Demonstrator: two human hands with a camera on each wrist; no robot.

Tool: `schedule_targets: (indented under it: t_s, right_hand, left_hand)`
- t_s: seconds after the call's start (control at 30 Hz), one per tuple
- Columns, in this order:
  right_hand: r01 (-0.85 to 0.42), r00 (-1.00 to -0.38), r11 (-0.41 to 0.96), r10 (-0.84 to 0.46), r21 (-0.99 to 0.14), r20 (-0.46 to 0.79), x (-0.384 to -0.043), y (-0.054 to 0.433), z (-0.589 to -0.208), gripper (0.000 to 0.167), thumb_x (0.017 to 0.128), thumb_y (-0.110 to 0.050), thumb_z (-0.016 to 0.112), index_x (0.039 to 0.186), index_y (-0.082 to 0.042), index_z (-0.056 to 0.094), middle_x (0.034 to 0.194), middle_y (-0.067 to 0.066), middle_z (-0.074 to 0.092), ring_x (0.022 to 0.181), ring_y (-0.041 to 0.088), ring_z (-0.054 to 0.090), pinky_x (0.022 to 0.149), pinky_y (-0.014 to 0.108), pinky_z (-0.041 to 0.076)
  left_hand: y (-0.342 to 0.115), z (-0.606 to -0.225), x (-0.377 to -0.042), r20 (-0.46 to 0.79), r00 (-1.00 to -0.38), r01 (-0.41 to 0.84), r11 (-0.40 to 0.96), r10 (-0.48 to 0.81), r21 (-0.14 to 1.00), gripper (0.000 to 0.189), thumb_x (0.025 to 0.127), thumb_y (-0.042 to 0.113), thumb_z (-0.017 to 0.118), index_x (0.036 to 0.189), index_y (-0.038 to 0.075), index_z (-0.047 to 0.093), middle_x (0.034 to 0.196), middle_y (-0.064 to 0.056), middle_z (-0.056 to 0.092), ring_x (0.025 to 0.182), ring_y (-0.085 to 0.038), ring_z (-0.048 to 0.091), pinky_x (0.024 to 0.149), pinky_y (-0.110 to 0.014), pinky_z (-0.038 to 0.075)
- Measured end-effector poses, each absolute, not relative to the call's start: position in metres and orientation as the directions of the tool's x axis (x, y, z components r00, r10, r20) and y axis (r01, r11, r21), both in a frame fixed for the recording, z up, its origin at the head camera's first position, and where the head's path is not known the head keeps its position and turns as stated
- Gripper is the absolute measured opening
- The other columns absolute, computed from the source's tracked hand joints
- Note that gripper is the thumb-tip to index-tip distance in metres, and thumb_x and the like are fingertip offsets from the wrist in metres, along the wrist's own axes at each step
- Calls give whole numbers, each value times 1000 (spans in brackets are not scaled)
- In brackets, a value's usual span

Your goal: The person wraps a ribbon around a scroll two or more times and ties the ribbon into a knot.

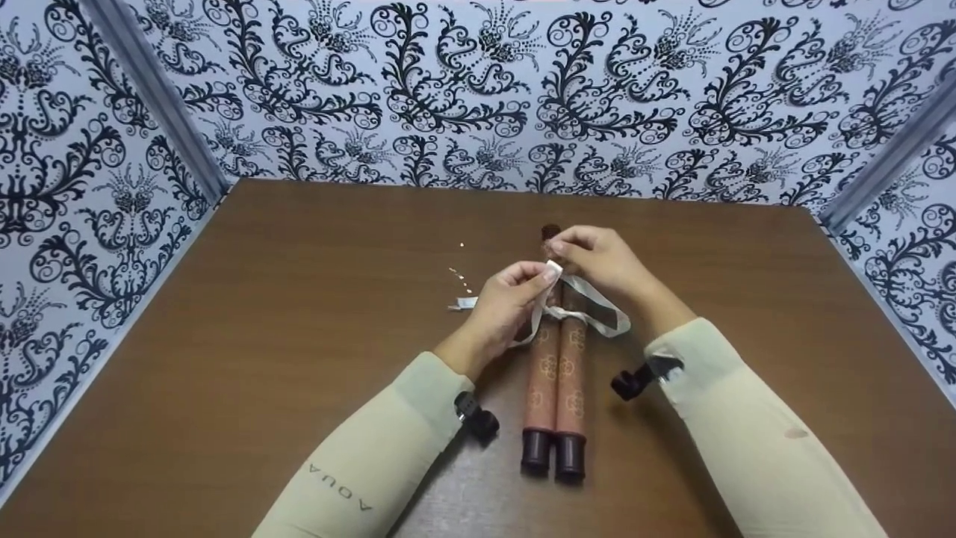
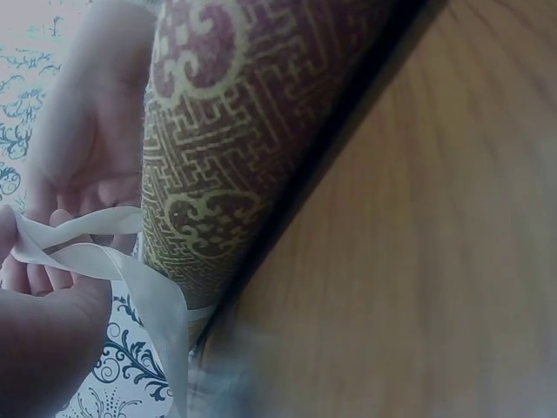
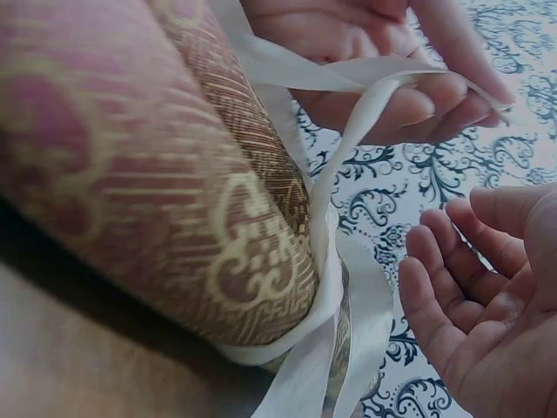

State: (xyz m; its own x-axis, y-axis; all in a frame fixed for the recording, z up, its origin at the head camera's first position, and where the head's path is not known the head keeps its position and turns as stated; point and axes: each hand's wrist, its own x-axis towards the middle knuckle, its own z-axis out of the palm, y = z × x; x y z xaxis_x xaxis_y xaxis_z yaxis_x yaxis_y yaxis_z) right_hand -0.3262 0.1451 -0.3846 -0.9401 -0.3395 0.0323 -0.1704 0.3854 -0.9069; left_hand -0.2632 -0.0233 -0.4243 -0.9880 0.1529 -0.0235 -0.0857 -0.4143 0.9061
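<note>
Ribbon [image 1: 556,313] goes around the scroll [image 1: 571,373], one end pinched in the left hand's [image 1: 511,302] thumb and finger, just left over the scroll; I can't tell if it's knotted. Right hand [image 1: 601,259], over the scroll's far right side: fingers loosely curled, thumb apart, nothing held. Ribbon white, flat. Scroll: two side-by-side rolls, gold-patterned brocade, dark knobs [image 1: 570,457]. Left of scroll: white scrap [image 1: 467,302], sleeve [image 1: 366,456] where I read "AQUA".
</note>
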Motion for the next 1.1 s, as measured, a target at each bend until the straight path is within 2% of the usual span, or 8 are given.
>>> schedule_targets:
  t_s: [0.13,0.23,0.43,0.53,0.63,0.87,1.1]
  right_hand:
    - [-183,-933,334,-356,-924,56,-313,154,-386,32,105,-20,61,117,8,69,95,-5,73,84,15,69,80,26,59]
    - [-181,-926,288,-372,-940,65,-302,160,-386,31,105,-18,60,117,10,68,93,-7,74,84,17,71,80,28,60]
    - [-107,-920,256,-393,-961,-3,-286,165,-389,28,102,-23,67,117,1,71,95,9,77,81,21,73,81,33,61]
    - [-66,-913,222,-406,-973,-31,-282,164,-390,30,99,-24,72,118,0,71,95,12,76,80,19,73,80,32,62]
    - [-59,-913,210,-407,-976,-32,-282,163,-391,29,98,-23,74,117,-1,72,97,9,76,82,20,74,82,32,62]
    - [-32,-923,153,-383,-988,-29,-281,160,-393,20,101,-17,68,112,-2,73,96,1,78,87,24,76,87,37,62]
    - [9,-936,74,-351,-997,-35,-283,158,-399,10,99,-13,70,103,-5,75,86,3,76,74,14,73,76,28,63]
  left_hand:
    - [-23,-425,-263,-28,-988,-86,-391,150,916,7,100,7,67,93,9,68,82,4,63,75,-7,57,67,-17,47]
    - [-23,-425,-263,-32,-987,-91,-387,157,918,3,99,7,68,96,6,68,84,2,65,75,-10,60,69,-20,50]
    - [-22,-427,-261,-43,-983,-109,-374,180,921,7,98,9,70,93,8,66,85,-2,66,77,-14,63,71,-22,53]
    - [-23,-426,-261,-37,-982,-104,-369,183,923,8,98,8,70,92,9,66,86,-1,66,79,-14,63,72,-22,54]
    - [-23,-426,-260,-27,-984,-89,-351,179,932,6,98,8,71,94,8,67,87,1,66,81,-14,62,72,-21,53]
    - [-24,-426,-259,-23,-986,-71,-286,167,956,7,96,11,74,95,8,68,85,3,65,79,-12,61,70,-20,51]
    - [-25,-426,-259,-44,-984,-88,-258,173,962,7,96,12,74,95,9,68,86,2,66,77,-11,63,69,-21,51]
